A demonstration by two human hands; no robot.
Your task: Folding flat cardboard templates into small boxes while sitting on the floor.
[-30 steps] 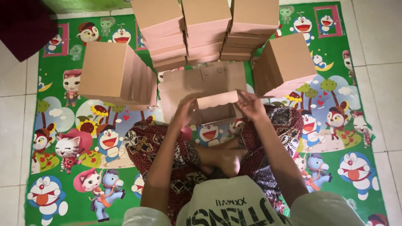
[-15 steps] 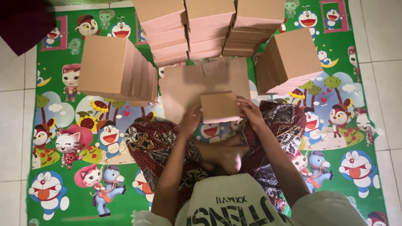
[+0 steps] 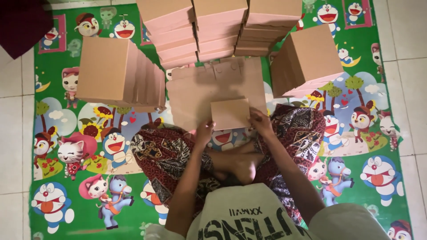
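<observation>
I sit cross-legged on a cartoon-printed green mat (image 3: 89,209). In front of my knees lies a pile of flat brown cardboard blanks (image 3: 195,91). On its near edge rests a small folded cardboard box (image 3: 230,113), nearly flat. My left hand (image 3: 204,132) grips the box's near left corner. My right hand (image 3: 260,122) holds its near right corner. Both forearms reach forward over my patterned wrap (image 3: 164,155).
Three stacks of folded boxes (image 3: 213,26) stand at the far side. A leaning row of boxes (image 3: 118,75) sits at the left, another block of boxes (image 3: 309,60) at the right. White floor tiles (image 3: 13,133) surround the mat; a dark cloth (image 3: 22,22) lies top left.
The box has been pressed down from a raised, half-open shape to a nearly flat one. Both hands slid back to its near corners.
</observation>
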